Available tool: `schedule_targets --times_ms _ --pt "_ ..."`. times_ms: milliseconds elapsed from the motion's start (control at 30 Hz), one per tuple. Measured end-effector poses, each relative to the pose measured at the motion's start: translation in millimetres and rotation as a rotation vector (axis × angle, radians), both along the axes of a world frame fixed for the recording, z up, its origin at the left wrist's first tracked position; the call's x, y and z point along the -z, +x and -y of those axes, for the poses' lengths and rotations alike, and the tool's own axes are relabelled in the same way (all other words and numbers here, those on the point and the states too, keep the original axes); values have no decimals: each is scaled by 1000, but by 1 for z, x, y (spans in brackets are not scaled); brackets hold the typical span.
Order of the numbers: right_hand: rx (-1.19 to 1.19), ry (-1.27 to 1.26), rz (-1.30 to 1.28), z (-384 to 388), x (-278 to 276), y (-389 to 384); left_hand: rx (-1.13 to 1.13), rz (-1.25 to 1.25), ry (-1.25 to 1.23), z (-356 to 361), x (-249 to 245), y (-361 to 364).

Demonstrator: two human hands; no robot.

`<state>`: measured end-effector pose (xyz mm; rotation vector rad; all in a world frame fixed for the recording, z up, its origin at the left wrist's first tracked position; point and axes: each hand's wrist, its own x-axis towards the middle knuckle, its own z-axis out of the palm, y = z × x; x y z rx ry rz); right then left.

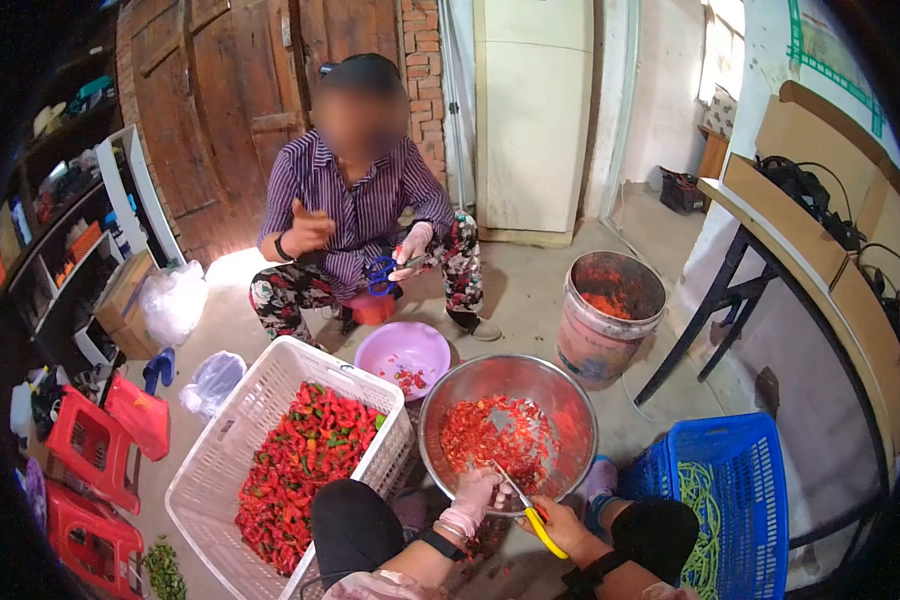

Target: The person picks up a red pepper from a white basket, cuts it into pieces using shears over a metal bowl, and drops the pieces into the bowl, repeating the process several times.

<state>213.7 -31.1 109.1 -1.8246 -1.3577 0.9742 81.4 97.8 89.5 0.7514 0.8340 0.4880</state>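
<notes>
My left hand [478, 492], in a thin pale glove, is closed at the near rim of a steel bowl [576, 415]. What its fingers pinch is too small to make out. My right hand [558, 527] is wrapped round yellow-handled scissors [547, 537], whose blades point up and left toward my left fingers. Chopped red chili peppers [485, 435] cover much of the bowl's bottom. To the left, a white plastic crate [205, 490] holds a heap of whole red chili peppers [305, 455], a few of them green.
Opposite me sits a person [370, 200] with blue-handled scissors [380, 274] in a gloved hand. A purple basin [425, 342] with pepper bits, a stained bucket [600, 345] and a blue crate [745, 440] surround the bowl. Red stools [90, 440] stand at left.
</notes>
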Motion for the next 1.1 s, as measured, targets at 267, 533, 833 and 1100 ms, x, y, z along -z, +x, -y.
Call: schedule_targets --times_ms 267,533,833,1100 --pt "-48 -95 -9 -2 -6 5 -6 -153 383 8 -5 3" --pt "-64 1 -383 -1 -5 3 -29 -90 508 2 17 5" --pt "-42 -8 -425 -3 5 6 -39 52 195 2 -4 7" --pt "-40 40 94 -3 5 2 -55 92 188 4 1 5"
